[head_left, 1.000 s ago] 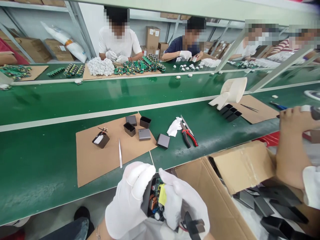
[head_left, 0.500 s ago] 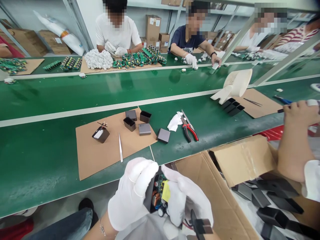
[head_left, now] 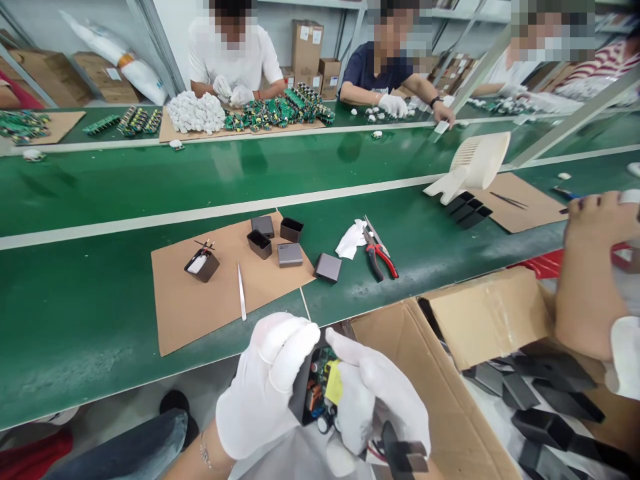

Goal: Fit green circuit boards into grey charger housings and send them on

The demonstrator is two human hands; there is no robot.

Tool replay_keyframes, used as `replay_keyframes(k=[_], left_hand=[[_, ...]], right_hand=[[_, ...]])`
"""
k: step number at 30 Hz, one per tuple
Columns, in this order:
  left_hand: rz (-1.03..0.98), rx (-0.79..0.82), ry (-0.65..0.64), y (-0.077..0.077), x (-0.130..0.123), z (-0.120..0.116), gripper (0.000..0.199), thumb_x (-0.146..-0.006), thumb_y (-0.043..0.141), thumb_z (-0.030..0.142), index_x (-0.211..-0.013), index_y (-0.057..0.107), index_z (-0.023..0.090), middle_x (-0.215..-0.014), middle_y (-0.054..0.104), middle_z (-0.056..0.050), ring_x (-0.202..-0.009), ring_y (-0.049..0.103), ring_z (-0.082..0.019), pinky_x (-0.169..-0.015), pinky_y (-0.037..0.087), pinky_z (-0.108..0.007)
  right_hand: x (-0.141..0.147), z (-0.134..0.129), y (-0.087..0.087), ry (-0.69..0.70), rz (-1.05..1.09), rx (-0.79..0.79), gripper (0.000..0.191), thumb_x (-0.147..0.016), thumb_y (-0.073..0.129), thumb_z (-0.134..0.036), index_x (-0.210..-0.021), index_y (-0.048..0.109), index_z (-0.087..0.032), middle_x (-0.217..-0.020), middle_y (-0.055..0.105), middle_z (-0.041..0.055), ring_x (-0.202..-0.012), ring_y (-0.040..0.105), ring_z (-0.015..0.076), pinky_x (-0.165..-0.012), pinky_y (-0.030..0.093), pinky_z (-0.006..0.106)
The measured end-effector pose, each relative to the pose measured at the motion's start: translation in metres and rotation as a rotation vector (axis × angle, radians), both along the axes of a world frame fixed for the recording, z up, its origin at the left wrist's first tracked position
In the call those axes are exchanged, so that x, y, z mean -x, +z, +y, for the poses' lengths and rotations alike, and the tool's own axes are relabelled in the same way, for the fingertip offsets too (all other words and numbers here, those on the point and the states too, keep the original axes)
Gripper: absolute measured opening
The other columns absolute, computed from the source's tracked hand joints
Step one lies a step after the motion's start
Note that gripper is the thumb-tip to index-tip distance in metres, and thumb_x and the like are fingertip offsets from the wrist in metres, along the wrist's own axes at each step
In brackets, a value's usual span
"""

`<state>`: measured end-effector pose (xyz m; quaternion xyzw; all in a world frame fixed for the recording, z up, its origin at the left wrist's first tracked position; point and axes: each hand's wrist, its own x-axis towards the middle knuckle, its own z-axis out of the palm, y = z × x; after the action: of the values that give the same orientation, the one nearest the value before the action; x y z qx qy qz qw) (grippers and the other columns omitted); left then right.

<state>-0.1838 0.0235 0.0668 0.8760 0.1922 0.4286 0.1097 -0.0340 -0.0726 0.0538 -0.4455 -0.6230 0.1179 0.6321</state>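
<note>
Both my hands wear white gloves and meet at the bottom centre of the head view. My left hand (head_left: 267,387) is closed round the outside of a small black plastic case (head_left: 299,393). A green circuit board (head_left: 315,390) with a yellow part, a copper-coloured coil and round capacitors sits at the case's open mouth, partly inside it. My right hand (head_left: 400,393) grips this board from the right, its thumb near the case's upper edge. Dark flat metal pieces (head_left: 403,450) stick out below my right hand. The far side of the board is hidden.
On a cardboard sheet (head_left: 190,320) lie tweezers (head_left: 241,291), a filled case (head_left: 203,265) and several black cases. Red-handled pliers (head_left: 381,259) lie to the right. An open carton (head_left: 490,320) of black cases stands at right, beside another person's arm (head_left: 590,280). Co-workers sit beyond the conveyor (head_left: 300,167).
My hands, the case and the board keep almost the same pose. Small white-topped pieces on the conveyor have shifted right, and a co-worker's bare hand across from me has moved slightly right.
</note>
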Motion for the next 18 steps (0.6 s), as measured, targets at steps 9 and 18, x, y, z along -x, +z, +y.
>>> replay_keyframes(k=[9,18], left_hand=[[0.019,0.060,-0.023,0.004,0.000,-0.005,0.045,-0.085,0.054,0.020,-0.127,0.043,0.010,-0.111,0.054,-0.017,-0.110,0.051,-0.026,-0.087,0.053,-0.040],[0.020,0.062,-0.031,0.004,-0.002,-0.008,0.045,-0.082,0.056,0.018,-0.124,0.045,0.008,-0.112,0.053,-0.018,-0.112,0.048,-0.028,-0.089,0.051,-0.040]], right_hand=[[0.005,0.003,0.009,-0.190,-0.097,-0.118,0.041,-0.091,0.054,-0.025,-0.132,0.053,-0.018,-0.125,0.063,0.0090,-0.108,0.065,0.0250,-0.081,0.061,0.035],[0.004,-0.007,0.002,-0.216,-0.041,-0.024,0.047,-0.081,0.061,-0.015,-0.127,0.058,-0.024,-0.120,0.066,0.0095,-0.104,0.067,0.0298,-0.076,0.062,0.040]])
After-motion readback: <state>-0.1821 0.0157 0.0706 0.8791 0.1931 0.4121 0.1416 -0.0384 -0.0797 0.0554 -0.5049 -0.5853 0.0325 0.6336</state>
